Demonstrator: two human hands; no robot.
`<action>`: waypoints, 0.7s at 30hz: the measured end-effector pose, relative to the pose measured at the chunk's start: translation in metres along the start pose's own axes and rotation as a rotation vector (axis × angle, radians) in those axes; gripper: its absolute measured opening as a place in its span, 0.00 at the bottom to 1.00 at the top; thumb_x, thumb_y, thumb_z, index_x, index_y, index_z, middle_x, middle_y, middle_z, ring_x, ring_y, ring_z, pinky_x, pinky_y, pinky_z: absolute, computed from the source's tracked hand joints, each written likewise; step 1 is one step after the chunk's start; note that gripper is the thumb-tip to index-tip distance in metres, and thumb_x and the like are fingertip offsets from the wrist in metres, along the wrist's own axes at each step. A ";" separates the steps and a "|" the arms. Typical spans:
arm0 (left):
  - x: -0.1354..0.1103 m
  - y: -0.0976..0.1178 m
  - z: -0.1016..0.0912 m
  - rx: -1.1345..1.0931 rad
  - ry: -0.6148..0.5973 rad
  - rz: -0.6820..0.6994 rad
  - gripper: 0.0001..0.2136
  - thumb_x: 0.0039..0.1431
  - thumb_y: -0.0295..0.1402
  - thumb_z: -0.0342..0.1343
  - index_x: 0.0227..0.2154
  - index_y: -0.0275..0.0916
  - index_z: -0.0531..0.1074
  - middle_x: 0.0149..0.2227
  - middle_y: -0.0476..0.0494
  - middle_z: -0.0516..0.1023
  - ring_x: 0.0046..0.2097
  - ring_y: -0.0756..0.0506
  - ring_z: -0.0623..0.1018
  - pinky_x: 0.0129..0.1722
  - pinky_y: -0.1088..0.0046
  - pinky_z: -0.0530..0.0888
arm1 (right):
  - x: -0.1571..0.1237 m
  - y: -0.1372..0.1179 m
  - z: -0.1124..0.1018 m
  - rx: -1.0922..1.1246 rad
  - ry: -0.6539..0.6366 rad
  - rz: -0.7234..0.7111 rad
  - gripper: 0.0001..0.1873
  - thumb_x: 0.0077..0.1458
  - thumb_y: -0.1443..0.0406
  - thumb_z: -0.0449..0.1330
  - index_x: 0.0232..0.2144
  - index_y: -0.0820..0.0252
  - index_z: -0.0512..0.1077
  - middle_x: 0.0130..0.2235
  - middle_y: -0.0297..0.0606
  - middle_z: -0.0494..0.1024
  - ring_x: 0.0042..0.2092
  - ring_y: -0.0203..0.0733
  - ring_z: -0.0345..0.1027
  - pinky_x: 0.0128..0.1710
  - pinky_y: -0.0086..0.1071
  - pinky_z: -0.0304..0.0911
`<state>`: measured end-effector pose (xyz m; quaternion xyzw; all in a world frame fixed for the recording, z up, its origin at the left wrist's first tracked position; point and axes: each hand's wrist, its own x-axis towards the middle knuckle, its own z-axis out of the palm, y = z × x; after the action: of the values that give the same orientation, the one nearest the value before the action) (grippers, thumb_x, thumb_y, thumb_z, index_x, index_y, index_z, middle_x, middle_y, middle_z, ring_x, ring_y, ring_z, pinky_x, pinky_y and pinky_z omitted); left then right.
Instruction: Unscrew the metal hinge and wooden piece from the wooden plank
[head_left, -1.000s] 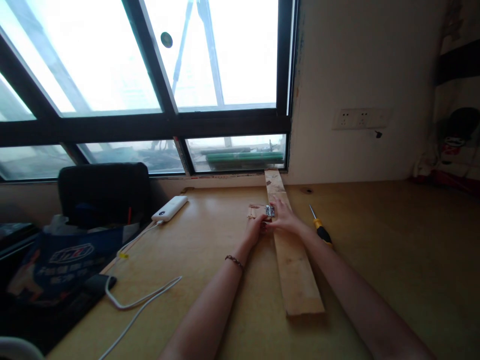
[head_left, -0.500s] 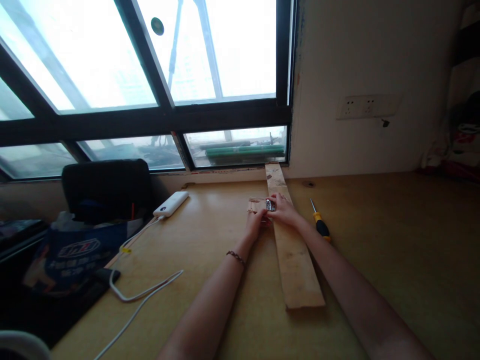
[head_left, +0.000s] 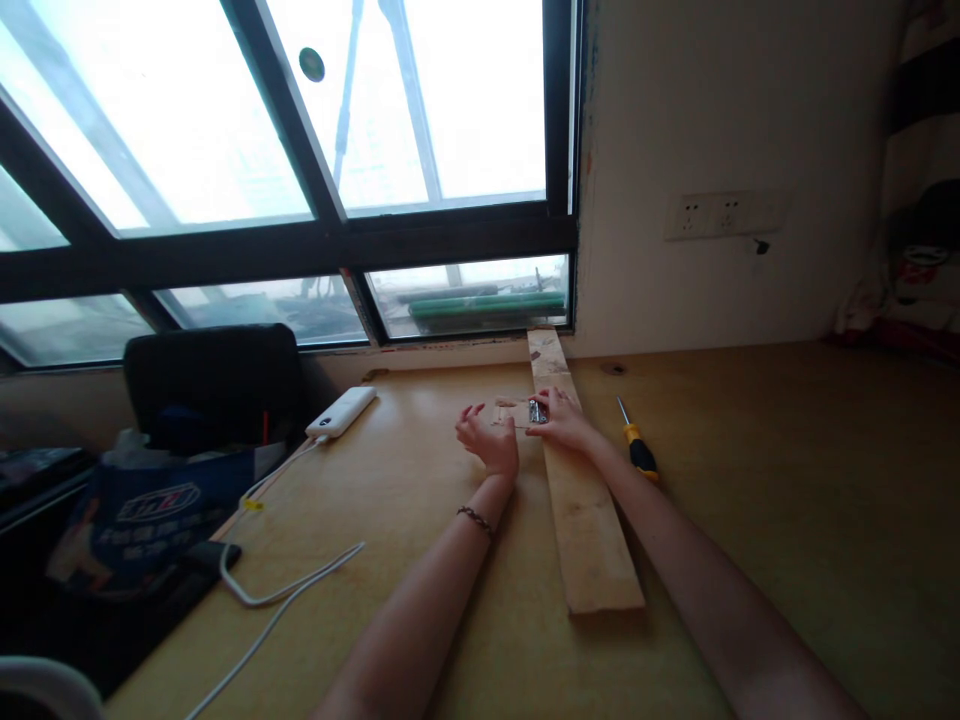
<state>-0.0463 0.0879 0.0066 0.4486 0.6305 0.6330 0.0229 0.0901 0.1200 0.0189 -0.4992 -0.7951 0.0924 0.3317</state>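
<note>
A long wooden board [head_left: 594,540] lies on the table, reaching from the window wall toward me. Across its left edge, near the far end, is a short wooden piece [head_left: 511,410] with rough, splintered spots. A small shiny metal fitting [head_left: 538,411], too small to identify surely, sits at that piece's right end. My right hand [head_left: 561,418] is closed around the fitting and the end of the short piece, over the board. Left of the short piece, my left hand [head_left: 487,440] is open with fingers spread and curved, its thumb close to the wood.
A screwdriver [head_left: 638,450] with a yellow and black handle lies right of the board. To the left are a white power bank [head_left: 341,412] and its white cable [head_left: 289,592]. A black chair [head_left: 214,385] and blue bag [head_left: 161,510] stand beyond the table's left edge.
My left hand has let go of the short wooden piece, moved left and spread its fingers. My right hand stays at the metal fitting. The view has shifted slightly.
</note>
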 end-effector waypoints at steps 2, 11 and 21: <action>-0.006 0.008 -0.004 0.056 -0.110 0.120 0.14 0.44 0.31 0.56 0.37 0.41 0.68 0.48 0.40 0.63 0.53 0.38 0.60 0.53 0.57 0.52 | 0.000 -0.001 -0.001 -0.005 -0.007 0.001 0.33 0.38 0.54 0.64 0.47 0.61 0.64 0.47 0.43 0.65 0.49 0.48 0.59 0.50 0.40 0.53; -0.014 0.011 -0.001 0.108 -0.305 0.243 0.05 0.47 0.34 0.55 0.29 0.46 0.74 0.46 0.47 0.69 0.55 0.38 0.56 0.53 0.54 0.46 | 0.002 -0.003 -0.001 -0.052 -0.013 0.034 0.27 0.42 0.61 0.60 0.47 0.61 0.65 0.47 0.43 0.65 0.49 0.46 0.59 0.50 0.38 0.53; -0.008 0.011 0.004 0.145 -0.358 0.113 0.04 0.44 0.34 0.56 0.25 0.46 0.75 0.44 0.51 0.70 0.53 0.41 0.58 0.54 0.57 0.47 | 0.000 -0.006 -0.003 -0.066 -0.012 0.048 0.30 0.40 0.60 0.61 0.47 0.62 0.64 0.48 0.43 0.65 0.50 0.46 0.58 0.50 0.38 0.53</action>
<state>-0.0334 0.0837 0.0109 0.5894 0.6341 0.4961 0.0666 0.0873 0.1165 0.0238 -0.5283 -0.7875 0.0769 0.3080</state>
